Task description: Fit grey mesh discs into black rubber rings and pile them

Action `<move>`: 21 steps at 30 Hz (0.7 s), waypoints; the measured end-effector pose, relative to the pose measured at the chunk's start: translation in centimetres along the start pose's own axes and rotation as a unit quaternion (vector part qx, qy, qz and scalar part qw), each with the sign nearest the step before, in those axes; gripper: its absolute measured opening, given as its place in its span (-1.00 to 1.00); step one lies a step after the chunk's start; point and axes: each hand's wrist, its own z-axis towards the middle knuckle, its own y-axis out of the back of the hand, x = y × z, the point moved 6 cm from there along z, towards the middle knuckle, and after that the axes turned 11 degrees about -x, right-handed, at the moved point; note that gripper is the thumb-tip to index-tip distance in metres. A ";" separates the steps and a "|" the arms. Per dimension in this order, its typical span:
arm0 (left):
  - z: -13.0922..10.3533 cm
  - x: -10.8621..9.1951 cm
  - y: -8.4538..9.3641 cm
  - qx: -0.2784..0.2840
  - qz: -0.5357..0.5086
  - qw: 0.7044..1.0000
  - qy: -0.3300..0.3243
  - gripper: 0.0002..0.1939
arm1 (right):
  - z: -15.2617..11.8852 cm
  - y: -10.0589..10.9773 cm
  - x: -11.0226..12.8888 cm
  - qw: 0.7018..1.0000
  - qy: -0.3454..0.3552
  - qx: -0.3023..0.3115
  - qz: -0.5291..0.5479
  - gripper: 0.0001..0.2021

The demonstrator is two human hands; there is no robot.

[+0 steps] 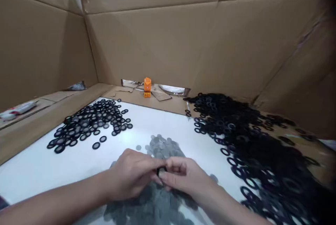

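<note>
Between my two hands is a black ring (161, 171), pinched by the fingers of both. My left hand (132, 174) grips its left side, and my right hand (185, 177) has the thumb pressed over its face. A greyish patch shows inside the ring, perhaps a grey disc, though fingers cover much of it. Below and behind the hands lies a heap of thin grey discs (162, 148) on the white board. To the left is a pile of black rings with grey centres (89, 120). Bare black rings (236, 137) form a large heap on the right.
Cardboard walls (168, 42) enclose the white board (147, 120) at the back and sides. A small orange box (147, 84) stands near a slot at the back. A white and red packet (21, 109) lies on the left cardboard ledge.
</note>
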 end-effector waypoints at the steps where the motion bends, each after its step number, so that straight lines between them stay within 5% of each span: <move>1: -0.1 0.0 -0.1 0.004 0.001 1.000 -0.007 -0.58 | -0.1 0.0 0.1 1.000 0.001 0.007 -0.002 -0.59; 7: 0.0 -0.2 -0.4 0.027 -0.017 0.999 -0.014 -0.52 | -0.4 0.3 -0.4 0.999 -0.037 0.020 0.022 -0.62; 16: 0.5 0.2 -0.6 0.074 -0.014 0.990 0.122 -0.63 | -0.1 0.8 -0.8 0.998 -0.049 -0.013 0.048 -0.62; 21: 0.3 0.3 -0.5 0.068 0.004 0.994 0.090 -0.77 | -0.7 0.6 -0.8 0.996 -0.069 -0.002 0.064 -0.64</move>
